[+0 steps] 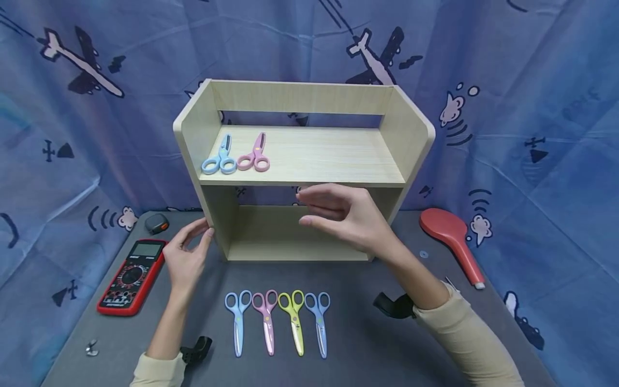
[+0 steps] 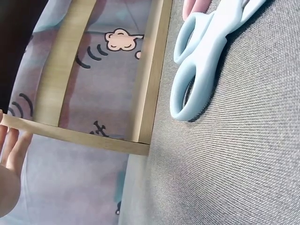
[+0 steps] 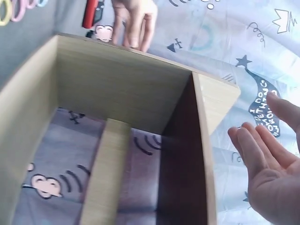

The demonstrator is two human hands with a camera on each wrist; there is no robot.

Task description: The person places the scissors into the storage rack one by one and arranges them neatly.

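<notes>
Wooden shelf (image 1: 309, 156): two scissors (image 1: 236, 156) lie on its upper board; four scissors (image 1: 278, 322) remain in a near row. Left hand (image 1: 186, 258) touches the shelf's left wall with relaxed fingers; right hand (image 1: 345, 215) hovers before it, loosely open, holding nothing.

cream long sleeves (image 1: 464, 333), black wrist-mounted camera straps (image 1: 394, 305)

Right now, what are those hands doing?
Left hand touching shelf side. Right hand open, empty, before it. Four scissors lie untouched.
</notes>
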